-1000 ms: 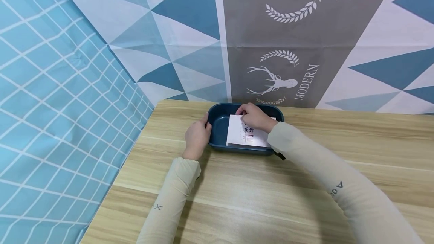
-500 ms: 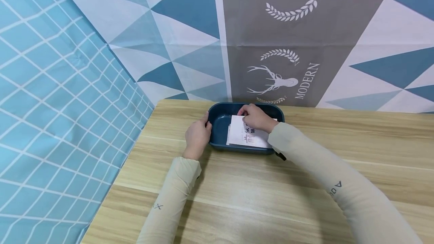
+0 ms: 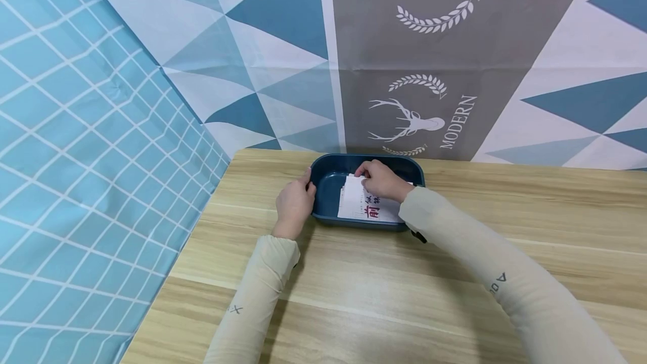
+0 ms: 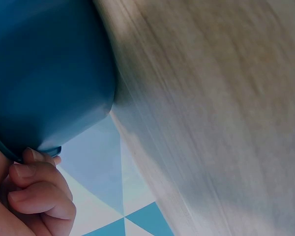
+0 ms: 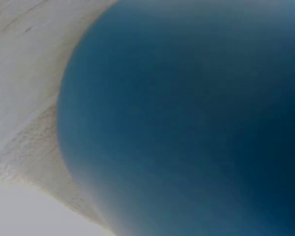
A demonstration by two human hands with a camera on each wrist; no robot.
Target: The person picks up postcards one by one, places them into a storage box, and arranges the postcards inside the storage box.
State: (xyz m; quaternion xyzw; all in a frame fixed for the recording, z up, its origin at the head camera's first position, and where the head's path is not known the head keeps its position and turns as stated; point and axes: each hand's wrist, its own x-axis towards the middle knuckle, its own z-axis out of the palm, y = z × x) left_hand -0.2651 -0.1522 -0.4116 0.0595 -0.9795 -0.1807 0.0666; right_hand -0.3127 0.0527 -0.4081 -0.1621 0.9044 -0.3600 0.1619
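A dark blue rectangular basin with rounded corners stands on the table near the wall. My left hand grips its left rim; in the left wrist view the curled fingers sit at the rim's edge. White paper cards with black and red printed characters lie in the basin, apparently several in a loose stack. Over the basin's right half, my right hand pinches the upper edge of the top card. The right wrist view shows the blurred basin wall close up, without the hand.
The wood-grain table runs toward me and to the right. Just behind the basin rises a patterned wall covering. A blue gridded covering borders the table's left side.
The top card has shifted slightly, and its red character now shows plainly. My right hand has moved slightly down and to the right. The left hand keeps its grip on the basin.
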